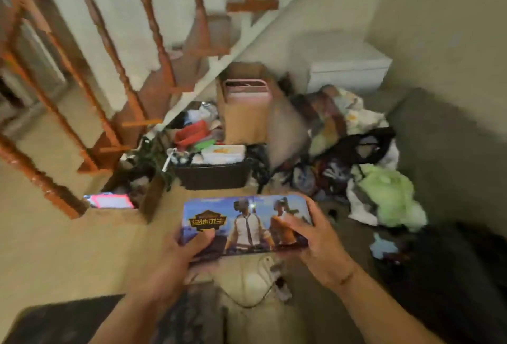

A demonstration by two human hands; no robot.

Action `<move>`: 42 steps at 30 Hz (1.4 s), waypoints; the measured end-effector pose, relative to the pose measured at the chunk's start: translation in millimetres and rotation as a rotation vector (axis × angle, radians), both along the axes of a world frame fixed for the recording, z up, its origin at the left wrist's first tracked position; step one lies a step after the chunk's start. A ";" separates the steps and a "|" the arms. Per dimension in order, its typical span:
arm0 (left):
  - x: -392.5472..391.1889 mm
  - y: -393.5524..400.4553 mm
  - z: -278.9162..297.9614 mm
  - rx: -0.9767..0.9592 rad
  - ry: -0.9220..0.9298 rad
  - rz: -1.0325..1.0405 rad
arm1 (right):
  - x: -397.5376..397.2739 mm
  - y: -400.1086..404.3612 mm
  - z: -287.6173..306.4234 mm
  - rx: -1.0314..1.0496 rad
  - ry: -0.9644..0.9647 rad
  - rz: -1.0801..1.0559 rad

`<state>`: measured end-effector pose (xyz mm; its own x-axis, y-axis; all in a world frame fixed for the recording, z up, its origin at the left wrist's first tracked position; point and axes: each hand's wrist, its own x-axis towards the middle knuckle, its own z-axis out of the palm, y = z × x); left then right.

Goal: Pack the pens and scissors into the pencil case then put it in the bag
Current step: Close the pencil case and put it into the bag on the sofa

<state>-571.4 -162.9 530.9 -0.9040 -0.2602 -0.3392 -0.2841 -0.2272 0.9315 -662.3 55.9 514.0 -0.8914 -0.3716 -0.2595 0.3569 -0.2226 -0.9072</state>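
Currently at the transfer step, judging by the closed lid: left hand (189, 247) clamped on the left end of the case (244, 224), thumb on the printed lid, fingers curled underneath; case held level in mid-air above the floor, lid face up, no pens or scissors visible; right hand (310, 239) gripping the right end likewise, thumb on top. Next: locate the bag, possibly the pale fabric item (255, 283) directly below though not identifiable for certain, then lower the case into its opening.

Blurred orange stair railing (115, 50), perhaps tiled floor (55, 247)
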 end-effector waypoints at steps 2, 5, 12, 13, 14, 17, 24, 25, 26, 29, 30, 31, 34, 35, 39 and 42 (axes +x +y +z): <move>-51.3 54.1 2.4 -0.065 -0.029 -0.223 | -9.3 72.0 -0.2 0.000 -0.001 -0.208; -115.3 150.6 2.4 -0.096 -0.049 -0.532 | -8.0 176.7 2.2 0.039 0.012 -0.492; -194.4 366.1 -16.5 -0.111 0.004 -1.059 | 26.6 355.8 -14.5 0.061 0.016 -0.956; -199.6 390.9 -20.3 -0.113 0.008 -1.108 | 31.9 372.4 -19.7 0.046 0.007 -1.016; -204.7 412.8 -24.8 -0.108 0.007 -1.144 | 36.4 386.6 -25.1 0.023 0.001 -1.068; -214.8 462.5 -40.2 -0.114 -0.024 -1.256 | 49.2 416.5 -43.1 -0.020 -0.032 -1.181; -268.8 519.7 -111.6 -0.217 -0.047 -1.508 | 67.4 437.4 -76.0 -0.001 -0.112 -1.386; -280.8 526.8 -122.8 -0.312 0.031 -1.531 | 67.9 438.1 -82.1 0.033 -0.128 -1.431; -293.6 534.0 -135.3 -0.463 0.144 -1.550 | 68.7 439.0 -88.6 0.057 -0.136 -1.479; -332.3 555.6 -179.9 -1.003 0.501 -1.697 | 68.0 443.6 -112.6 0.029 -0.182 -1.588; -341.1 565.0 -190.9 -1.121 0.593 -1.747 | 66.9 444.2 -120.4 0.029 -0.207 -1.607; -348.8 574.2 -199.4 -1.208 0.677 -1.790 | 63.8 443.5 -125.2 0.024 -0.227 -1.627; -361.1 604.8 -206.5 -1.275 0.869 -1.909 | 56.5 441.7 -139.9 0.007 -0.254 -1.744; -363.2 614.1 -208.2 -1.305 0.911 -1.965 | 53.9 440.9 -143.6 0.011 -0.262 -1.781; -372.9 651.3 -217.5 -1.363 0.681 -2.273 | 45.8 443.2 -153.0 0.074 -0.277 -1.873; -367.8 674.1 -233.8 -1.190 0.396 -2.359 | 43.1 449.7 -157.4 0.115 -0.252 -1.931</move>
